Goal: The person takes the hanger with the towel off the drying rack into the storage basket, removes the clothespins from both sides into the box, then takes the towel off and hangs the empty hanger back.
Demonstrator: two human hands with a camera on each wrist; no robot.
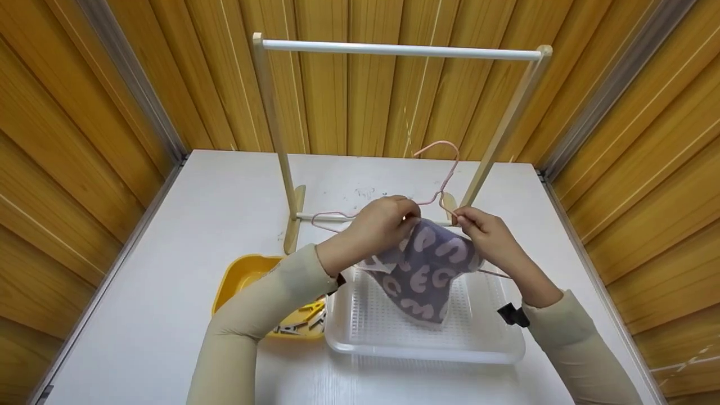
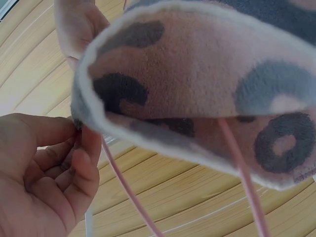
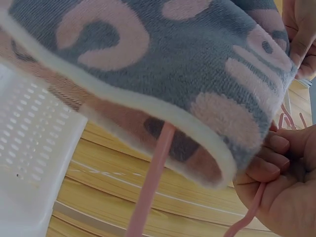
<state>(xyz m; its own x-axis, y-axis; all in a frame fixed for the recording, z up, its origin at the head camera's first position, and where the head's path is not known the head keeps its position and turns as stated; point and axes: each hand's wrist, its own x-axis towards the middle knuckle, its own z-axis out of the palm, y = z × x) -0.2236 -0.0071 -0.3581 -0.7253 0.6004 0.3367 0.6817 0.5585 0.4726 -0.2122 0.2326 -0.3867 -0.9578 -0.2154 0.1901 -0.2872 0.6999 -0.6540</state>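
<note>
A small towel, blue-grey with pink marks and a pale edge, hangs folded over a pink wire hanger above a white basket. My left hand pinches the towel's upper left edge between thumb and fingers; in the left wrist view this hand is at the cloth's corner. At the towel's right side, my right hand grips the hanger's wire. In the right wrist view the wire passes through the right hand's curled fingers, close against the cloth. The hanger's hook points up, free of the rail.
Behind the hands stands a wooden rack with a white rail. Below is a white perforated basket. To its left sits a yellow tub with several clothespins. Wood-look panels enclose the white table.
</note>
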